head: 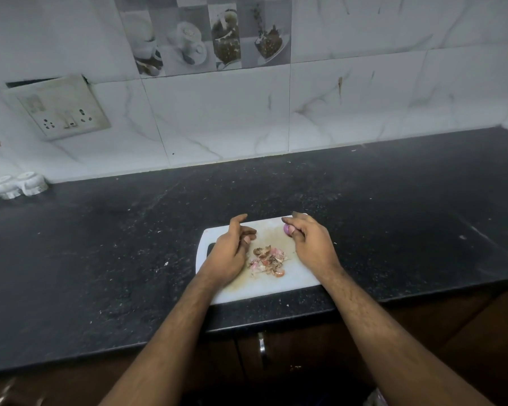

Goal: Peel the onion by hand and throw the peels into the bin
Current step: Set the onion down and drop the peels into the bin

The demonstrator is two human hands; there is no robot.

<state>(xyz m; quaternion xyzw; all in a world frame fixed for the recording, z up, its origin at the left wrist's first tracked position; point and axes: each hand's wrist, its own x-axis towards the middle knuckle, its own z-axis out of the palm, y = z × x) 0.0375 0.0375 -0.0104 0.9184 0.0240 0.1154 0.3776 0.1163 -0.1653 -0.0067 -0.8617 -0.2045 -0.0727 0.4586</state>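
Now the right hand [308, 244] pinches a small purple peeled onion [287, 230] between thumb and fingers over the far side of the white plastic cutting board [301, 275]. Beside it, the left hand [230, 252] rests loosely curled, holding nothing, next to a pile of pinkish-brown onion peels [269, 260] lying mid-board on the black speckled stone counter [100, 244].

A purple onion [287, 230] and pink-brown peels [267, 261] lie on a white cutting board [298, 276]; the countertop [100, 259] is speckled black

Head cam, looks fwd/down, close over counter [100, 259].
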